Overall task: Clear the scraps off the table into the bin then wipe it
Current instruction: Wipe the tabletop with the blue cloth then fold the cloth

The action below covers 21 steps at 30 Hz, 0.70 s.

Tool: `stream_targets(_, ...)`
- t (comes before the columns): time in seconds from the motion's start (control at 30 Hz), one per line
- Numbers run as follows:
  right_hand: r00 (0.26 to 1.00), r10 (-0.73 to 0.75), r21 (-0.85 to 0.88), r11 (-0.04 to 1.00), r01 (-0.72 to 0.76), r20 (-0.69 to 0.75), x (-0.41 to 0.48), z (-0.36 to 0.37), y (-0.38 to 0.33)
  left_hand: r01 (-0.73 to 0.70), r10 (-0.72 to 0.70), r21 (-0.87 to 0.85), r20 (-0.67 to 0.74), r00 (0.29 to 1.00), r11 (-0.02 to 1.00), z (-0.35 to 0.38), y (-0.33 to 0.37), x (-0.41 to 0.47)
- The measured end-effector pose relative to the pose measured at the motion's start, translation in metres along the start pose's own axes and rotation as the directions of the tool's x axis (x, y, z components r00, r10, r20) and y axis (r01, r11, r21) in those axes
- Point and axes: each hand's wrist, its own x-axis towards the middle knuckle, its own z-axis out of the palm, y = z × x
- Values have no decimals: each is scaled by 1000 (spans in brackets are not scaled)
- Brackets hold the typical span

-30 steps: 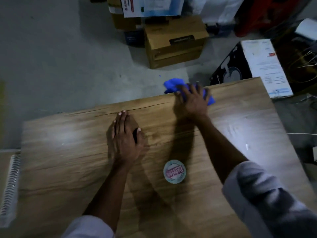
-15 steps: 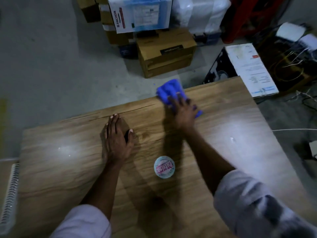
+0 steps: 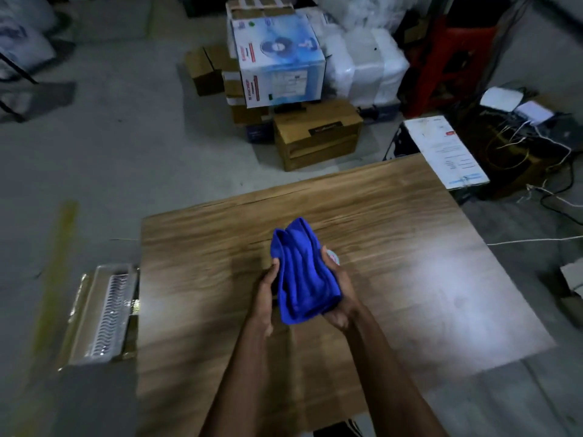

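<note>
A bunched blue cloth [image 3: 302,272] is lifted above the wooden table [image 3: 410,279], held between both hands. My left hand [image 3: 266,294] grips its left side with the thumb against the fabric. My right hand [image 3: 339,294] cups it from the right and underneath. A round sticker or lid [image 3: 333,256] on the table peeks out just behind my right fingers. No scraps show on the tabletop.
Cardboard boxes [image 3: 315,137] and a printed blue-and-white box [image 3: 277,61] stand on the floor beyond the table's far edge. A white-topped box [image 3: 444,152] sits by the far right corner, with cables [image 3: 536,152] behind it. A foil-wrapped tray [image 3: 101,313] lies left of the table.
My right hand has pulled the cloth back from the far edge and lifted it off the table. My left hand left the tabletop and took hold of the cloth. The camera tilted up.
</note>
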Motion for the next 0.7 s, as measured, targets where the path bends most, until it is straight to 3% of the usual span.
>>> stream_targets(0.1,997,-6,-12,1000,7,72,-49,12,18,-69,65,44,70,995,997,-3,3,-63)
stream_targets(0.27,999,18,-149,989,-12,33,-112,33,51,-260,245,105,140,959,960,-18,4,-140)
stream_targets(0.37,997,-62,-327,942,74,48,-139,48,62,-305,303,136,36,952,943,-28,4,-167)
stream_targets(0.5,923,-379,-687,655,315,61,-147,58,70,-315,323,98,-76,943,944,-30,3,-194)
stream_targets(0.6,870,-459,-819,420,392,181,-155,67,75,-274,276,30,-60,959,961,-33,2,-209)
stream_targets(0.7,825,-491,-893,183,410,278,-164,71,76,-221,225,43,-157,962,974,-42,1,-219)
